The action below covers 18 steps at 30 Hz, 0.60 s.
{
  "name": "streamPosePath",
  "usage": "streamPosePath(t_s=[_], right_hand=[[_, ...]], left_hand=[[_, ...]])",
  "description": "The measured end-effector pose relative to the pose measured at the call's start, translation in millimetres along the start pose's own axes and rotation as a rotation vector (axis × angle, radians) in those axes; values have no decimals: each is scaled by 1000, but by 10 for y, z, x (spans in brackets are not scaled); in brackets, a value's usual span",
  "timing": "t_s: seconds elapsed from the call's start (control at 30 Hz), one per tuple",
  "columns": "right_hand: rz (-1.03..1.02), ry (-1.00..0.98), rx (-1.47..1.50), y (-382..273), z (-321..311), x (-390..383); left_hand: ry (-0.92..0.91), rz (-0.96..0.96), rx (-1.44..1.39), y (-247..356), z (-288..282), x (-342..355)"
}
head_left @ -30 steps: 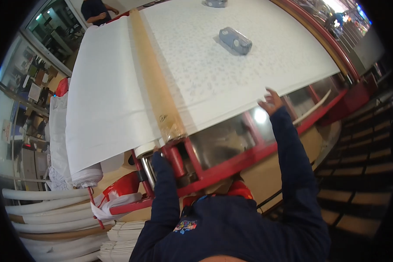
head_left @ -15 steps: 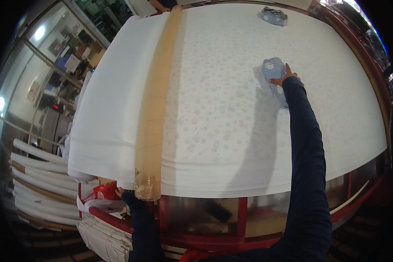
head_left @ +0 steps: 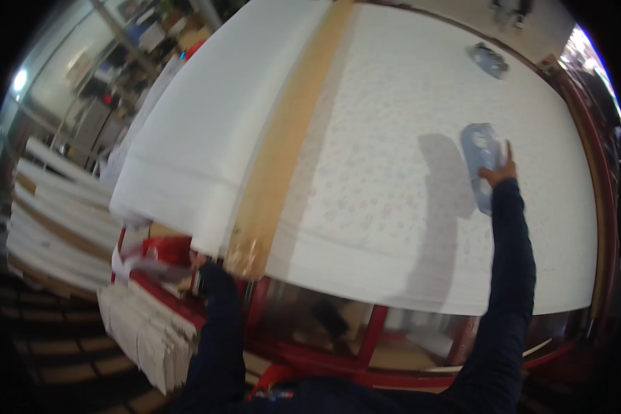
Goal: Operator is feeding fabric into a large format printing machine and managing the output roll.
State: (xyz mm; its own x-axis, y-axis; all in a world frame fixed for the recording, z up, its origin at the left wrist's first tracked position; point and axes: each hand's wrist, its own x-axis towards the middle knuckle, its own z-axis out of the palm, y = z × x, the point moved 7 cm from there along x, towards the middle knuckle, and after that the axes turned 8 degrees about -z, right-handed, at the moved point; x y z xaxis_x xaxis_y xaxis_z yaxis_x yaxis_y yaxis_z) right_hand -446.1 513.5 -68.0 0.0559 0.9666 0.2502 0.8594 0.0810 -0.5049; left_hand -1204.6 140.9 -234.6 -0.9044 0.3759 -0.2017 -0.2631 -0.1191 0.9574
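My right hand (head_left: 501,171) lies at the right side of a pale blue, plastic-wrapped flat object (head_left: 486,181); its kind is unclear. The thumb reaches over the object while a finger stretches along its edge, the two spread apart. White fabric with a faint small print (head_left: 366,172) covers the table beneath. A long brown tube, seemingly cardboard with clear wrap at its near end (head_left: 272,172), runs across the fabric. Close to the tube's near end, my left hand (head_left: 199,261) is at the near left edge of plain white fabric (head_left: 186,159). Its fingers are small and blurred.
Another plastic-wrapped object (head_left: 488,61) rests on the far right of the fabric. White and brown rolls (head_left: 62,221) are stacked at the left. A red bag (head_left: 169,250), folded pale sheets (head_left: 148,331) and the red table frame (head_left: 310,355) are below the fabric edge.
The view has shifted, so the table appears turned and lower objects higher. My right hand has slid slightly nearer along the blue object. My left hand stays by the fabric's near edge.
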Motion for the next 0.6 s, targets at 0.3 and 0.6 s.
streamPosePath(t_s=[0.3,0.6], right_hand=[[63,-291,758,-1865,-527,-2801],[-26,-438,504,-2940,95,-4392]], left_hand=[[234,-220,61,28,-21,-77],[204,-120,587,-347,200,470]])
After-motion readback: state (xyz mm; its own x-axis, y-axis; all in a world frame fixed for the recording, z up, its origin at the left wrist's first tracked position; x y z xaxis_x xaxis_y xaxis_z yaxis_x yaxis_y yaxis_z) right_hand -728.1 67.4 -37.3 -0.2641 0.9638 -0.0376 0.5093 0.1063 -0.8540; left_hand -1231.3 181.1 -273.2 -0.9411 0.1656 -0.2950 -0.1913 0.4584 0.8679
